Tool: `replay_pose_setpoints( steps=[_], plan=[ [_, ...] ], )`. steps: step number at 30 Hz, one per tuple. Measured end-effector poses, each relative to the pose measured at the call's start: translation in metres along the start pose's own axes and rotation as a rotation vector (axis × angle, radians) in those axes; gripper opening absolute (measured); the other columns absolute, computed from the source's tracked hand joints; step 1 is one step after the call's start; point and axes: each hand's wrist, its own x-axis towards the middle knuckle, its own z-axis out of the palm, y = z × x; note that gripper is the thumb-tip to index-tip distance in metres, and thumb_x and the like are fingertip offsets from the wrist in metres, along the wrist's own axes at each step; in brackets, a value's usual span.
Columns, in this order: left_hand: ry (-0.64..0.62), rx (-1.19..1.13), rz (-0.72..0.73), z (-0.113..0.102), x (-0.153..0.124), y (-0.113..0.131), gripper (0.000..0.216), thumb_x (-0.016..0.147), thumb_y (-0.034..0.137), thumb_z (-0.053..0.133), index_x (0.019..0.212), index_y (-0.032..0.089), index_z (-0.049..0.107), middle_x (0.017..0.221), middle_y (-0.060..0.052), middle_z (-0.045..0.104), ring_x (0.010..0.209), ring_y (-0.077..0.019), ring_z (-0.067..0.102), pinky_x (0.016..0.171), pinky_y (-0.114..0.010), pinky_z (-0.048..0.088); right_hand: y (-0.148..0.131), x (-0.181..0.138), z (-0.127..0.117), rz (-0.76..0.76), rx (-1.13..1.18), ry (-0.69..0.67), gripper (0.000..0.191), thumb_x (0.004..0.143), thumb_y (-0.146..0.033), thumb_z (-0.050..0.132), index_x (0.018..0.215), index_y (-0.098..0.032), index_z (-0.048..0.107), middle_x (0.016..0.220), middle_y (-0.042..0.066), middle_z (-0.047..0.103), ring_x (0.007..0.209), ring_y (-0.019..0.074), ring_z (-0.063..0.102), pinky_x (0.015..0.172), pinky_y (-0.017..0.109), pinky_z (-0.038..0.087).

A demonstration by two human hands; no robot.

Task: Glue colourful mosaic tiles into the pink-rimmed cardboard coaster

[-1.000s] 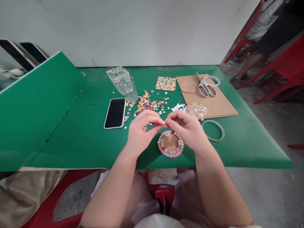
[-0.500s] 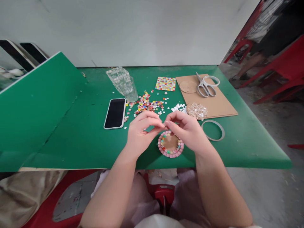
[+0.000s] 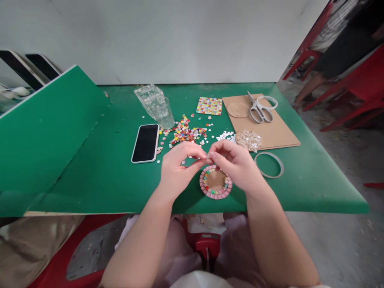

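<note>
My left hand point(image 3: 177, 166) and my right hand point(image 3: 237, 164) meet fingertip to fingertip just above the far rim of a round coaster point(image 3: 216, 182). Both hands pinch something tiny between them, too small to name. The coaster has a pink tile border, a ring of coloured tiles inside it and a bare brown middle. It lies on the green table point(image 3: 105, 172) near the front edge. A heap of loose coloured mosaic tiles point(image 3: 186, 132) lies just beyond my hands.
A black phone point(image 3: 145, 143) lies left of the tiles, a clear plastic cup and bag point(image 3: 157, 106) behind it. A square tiled coaster point(image 3: 209, 106), cardboard sheet point(image 3: 276, 132) with scissors point(image 3: 260, 107), a pale tiled disc point(image 3: 249, 140) and a white ring point(image 3: 270, 164) sit right. A raised green board point(image 3: 39, 132) stands left.
My fingertips have shifted slightly while staying pinched together over the coaster's rim. A person in the background at the right has moved.
</note>
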Motion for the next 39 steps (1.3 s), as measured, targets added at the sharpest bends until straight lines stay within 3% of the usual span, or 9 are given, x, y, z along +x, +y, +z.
replay_pose_setpoints(
  steps=[12,26,30,35,39],
  plan=[
    [-0.114,0.123,0.078,-0.0018,0.0032,0.0020,0.010,0.076,0.012,0.065,0.069,0.018,0.060,0.072,-0.001,0.063,0.070,-0.0110,0.059,0.065,-0.025,0.049,-0.0013,-0.0007,-0.0007,0.006,-0.038,-0.003,0.007,0.082,-0.024,0.054,0.078,-0.019,0.056,0.071,-0.002,0.057,0.062,0.0073,0.051,0.053,0.019,0.042],
    [-0.067,0.084,0.014,-0.0008,0.0018,-0.0007,0.010,0.074,0.010,0.066,0.071,0.018,0.061,0.074,0.000,0.065,0.071,-0.0118,0.060,0.067,-0.026,0.049,0.0023,0.0012,0.0001,0.009,0.048,0.042,0.010,0.078,-0.028,0.061,0.081,-0.019,0.064,0.078,0.001,0.066,0.069,0.0105,0.061,0.054,0.020,0.048],
    [-0.072,0.138,0.013,-0.0017,0.0021,0.0000,0.009,0.074,0.011,0.066,0.071,0.019,0.062,0.076,0.000,0.067,0.073,-0.0116,0.061,0.068,-0.025,0.049,0.0053,0.0010,-0.0018,-0.008,0.071,0.065,0.017,0.076,-0.029,0.065,0.091,-0.024,0.070,0.087,0.000,0.071,0.076,0.0133,0.065,0.062,0.024,0.053],
    [-0.090,0.178,0.000,-0.0021,0.0017,-0.0010,0.005,0.074,0.016,0.067,0.073,0.019,0.064,0.082,-0.001,0.067,0.074,-0.0120,0.062,0.067,-0.025,0.048,0.0072,0.0007,-0.0047,-0.040,0.016,0.066,0.015,0.077,-0.026,0.064,0.089,-0.024,0.072,0.086,0.000,0.072,0.079,0.0149,0.066,0.071,0.028,0.055],
    [-0.120,0.161,0.001,-0.0009,0.0017,-0.0004,0.005,0.074,0.018,0.069,0.075,0.019,0.064,0.081,-0.001,0.068,0.073,-0.0118,0.062,0.068,-0.025,0.049,0.0078,0.0007,-0.0066,-0.018,0.032,0.054,0.013,0.078,-0.027,0.064,0.088,-0.023,0.071,0.082,0.000,0.071,0.073,0.0125,0.065,0.064,0.024,0.054]
  ],
)
